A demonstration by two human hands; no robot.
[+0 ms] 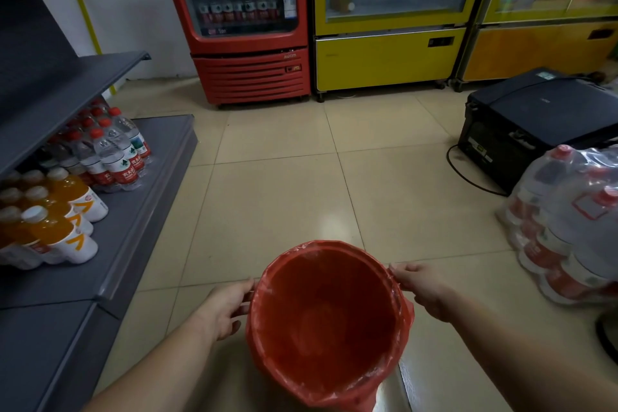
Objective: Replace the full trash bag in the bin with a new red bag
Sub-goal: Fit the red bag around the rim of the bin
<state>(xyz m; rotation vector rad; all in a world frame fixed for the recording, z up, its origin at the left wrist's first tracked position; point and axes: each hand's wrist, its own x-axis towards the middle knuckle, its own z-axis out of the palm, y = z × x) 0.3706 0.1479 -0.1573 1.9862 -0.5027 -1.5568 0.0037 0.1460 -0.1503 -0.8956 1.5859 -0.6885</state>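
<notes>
Shop floor (284,177); cooler (249,20) shows "200"; both hands (225,309) pinch red bag (327,321) rim.

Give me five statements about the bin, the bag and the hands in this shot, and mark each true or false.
1. A red bag lines the bin, folded over its rim. True.
2. The bin is full of rubbish. False: its inside looks empty.
3. The left hand and the right hand are at opposite sides of the rim. True.
4. The bin stands on the grey shelf. False: it is over the tiled floor.
5. The cooler straight behind is blue. False: it is red, with yellow ones beside it.
</notes>
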